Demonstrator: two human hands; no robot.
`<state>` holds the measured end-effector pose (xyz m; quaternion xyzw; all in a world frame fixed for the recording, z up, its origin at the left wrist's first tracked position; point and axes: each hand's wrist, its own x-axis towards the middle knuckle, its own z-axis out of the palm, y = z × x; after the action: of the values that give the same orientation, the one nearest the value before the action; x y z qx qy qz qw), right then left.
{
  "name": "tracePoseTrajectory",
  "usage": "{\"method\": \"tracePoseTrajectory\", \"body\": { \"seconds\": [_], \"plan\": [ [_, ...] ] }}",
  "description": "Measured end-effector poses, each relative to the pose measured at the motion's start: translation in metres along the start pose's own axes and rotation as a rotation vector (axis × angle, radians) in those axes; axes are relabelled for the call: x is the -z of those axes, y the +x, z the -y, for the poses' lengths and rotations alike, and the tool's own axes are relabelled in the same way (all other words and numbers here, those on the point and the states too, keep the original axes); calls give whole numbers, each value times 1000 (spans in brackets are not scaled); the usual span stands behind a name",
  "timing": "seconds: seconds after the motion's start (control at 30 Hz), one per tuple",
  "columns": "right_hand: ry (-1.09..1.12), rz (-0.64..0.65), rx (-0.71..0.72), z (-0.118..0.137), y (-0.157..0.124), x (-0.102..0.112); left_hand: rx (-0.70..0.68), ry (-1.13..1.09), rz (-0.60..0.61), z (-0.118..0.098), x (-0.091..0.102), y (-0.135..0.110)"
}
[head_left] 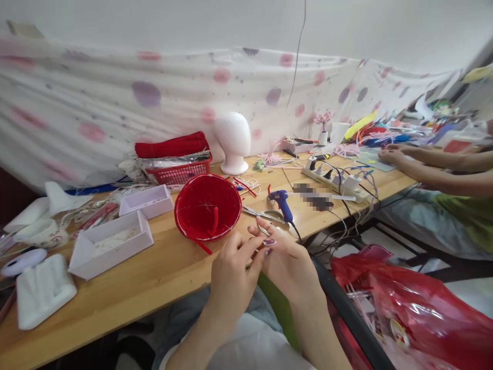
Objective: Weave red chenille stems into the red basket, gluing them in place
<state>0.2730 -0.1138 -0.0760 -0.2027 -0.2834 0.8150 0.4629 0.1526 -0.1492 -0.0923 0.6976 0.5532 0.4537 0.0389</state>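
The person is leaning both forearms in from below, elbows out of sight, and the hands are meeting just off the table's [181, 288] near edge. The left hand [234, 264] is showing its back, fingers bending inward and thumb and fingertips drawing close together; the right hand [290, 262] is turning its palm up, fingers half curling toward the other. A silvery sliver [263, 230] is showing at the right fingers, but I'm not making out what it is; the fingers are hiding whatever lies between them, so I cannot tell whether either hand is gripping anything. The red bowl [188, 213] is resting on the table just beyond the left hand, with scissors [265, 213] and a glue gun [284, 205] lying beyond the right. Behind the gun, something dark [314, 197] is dissolving into blocky blur. Farther right, a co-worker's arms [447, 167] are reaching in, the frame cutting off the body.
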Motion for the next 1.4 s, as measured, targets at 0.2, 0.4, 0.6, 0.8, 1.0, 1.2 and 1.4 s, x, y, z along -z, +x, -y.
{"method": "tracePoseTrajectory", "body": {
  "seconds": [0.2, 0.4, 0.6, 0.8, 1.0, 1.2, 1.4],
  "plan": [
    [32, 108, -75, 6, -1, 20, 1, -222, -170, 0, -2, -1],
    [-5, 106, -89, 14, -3, 29, 247, -523, -269, -4, 6, -17],
    [-137, 83, -98, 16, -4, 26, 680, -933, -316, -1, 7, -17],
    [-224, 93, -15, 14, -8, 26, 765, -942, -392, -4, 9, -12],
    [-230, 81, 80, 15, -9, 23, 872, -1132, -366, -5, 9, -6],
    [-379, 86, 221, 2, -5, 22, 898, -1210, -272, -4, 5, -7],
    [-698, 307, 47, -19, -3, 18, 920, -1266, -329, -5, 9, 2]
  ]
}}
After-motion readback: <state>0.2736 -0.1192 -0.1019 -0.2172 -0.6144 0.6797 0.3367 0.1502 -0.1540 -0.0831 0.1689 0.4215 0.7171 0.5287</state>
